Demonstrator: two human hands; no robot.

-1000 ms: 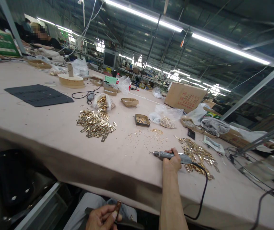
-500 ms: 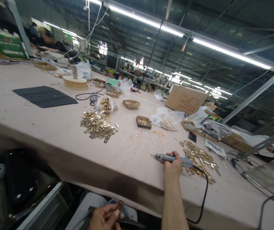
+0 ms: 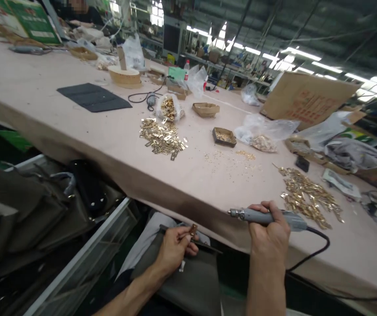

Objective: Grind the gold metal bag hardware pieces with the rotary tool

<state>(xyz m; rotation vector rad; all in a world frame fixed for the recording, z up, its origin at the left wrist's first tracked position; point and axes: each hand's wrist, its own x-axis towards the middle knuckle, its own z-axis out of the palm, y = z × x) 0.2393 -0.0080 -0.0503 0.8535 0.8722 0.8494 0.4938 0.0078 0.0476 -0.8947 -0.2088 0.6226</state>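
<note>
A small dark box (image 3: 225,142) on the covered table (image 3: 188,184) is taken as the reference for all positions. A grey power screwdriver (image 3: 257,216) is grasped in the right hand (image 3: 270,230), nearer the wearer than the dark box and somewhat to its right. The fingers are wrapped around the tool's body; its bit is pointed left, and its black cord (image 3: 327,242) is led off from the rear end. Whether the table is touched by the tool cannot be determined.

A small brass-coloured plate (image 3: 192,231) is pinched between thumb and fingers of the left hand (image 3: 177,245), nearer the wearer than the dark box and to its left, below table level. The plate is held at the upper edge of a dark olive panel (image 3: 191,281) laid over the lap. Fine detail of the plate is too small to be read.

Tiny gold pieces (image 3: 245,155) are scattered on the near side of the dark box. A heap of metal plates (image 3: 163,138) is found to its left, with an open plastic bag of similar parts (image 3: 169,109) just behind that heap. A second gold heap (image 3: 306,195) is noted to the box's right, on the near side. A large carton (image 3: 310,101) is seen beyond it, rightward.
</note>
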